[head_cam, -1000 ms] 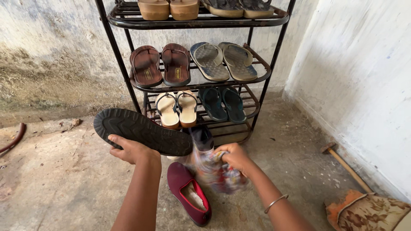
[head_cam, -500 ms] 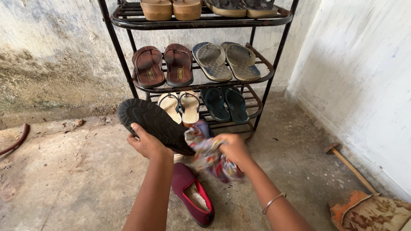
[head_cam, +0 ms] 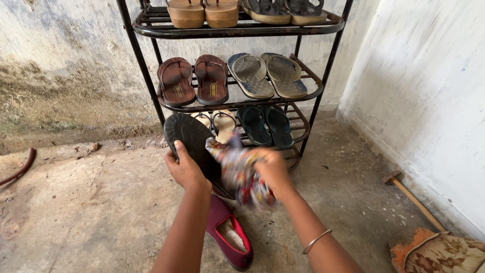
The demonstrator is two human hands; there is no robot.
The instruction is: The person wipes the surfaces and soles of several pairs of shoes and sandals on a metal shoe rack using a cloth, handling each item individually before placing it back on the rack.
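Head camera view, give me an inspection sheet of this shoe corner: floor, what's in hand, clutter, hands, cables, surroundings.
Surface: bare concrete floor, stained and dusty.
Things in hand: dark shoe held sole up; patterned cloth pressed against it, blurred.
Clutter: maroon slip-on shoe on the floor below the hands; floral item with an orange edge at lower right; wooden-handled tool by the wall.
Hands: left hand grips the dark shoe; right hand holds the cloth, metal bangle on that wrist.
Cables: nothing seen; a curved reddish hose-like piece at far left.
Surroundings: black metal shoe rack holding pairs of sandals; stained whitewashed walls.
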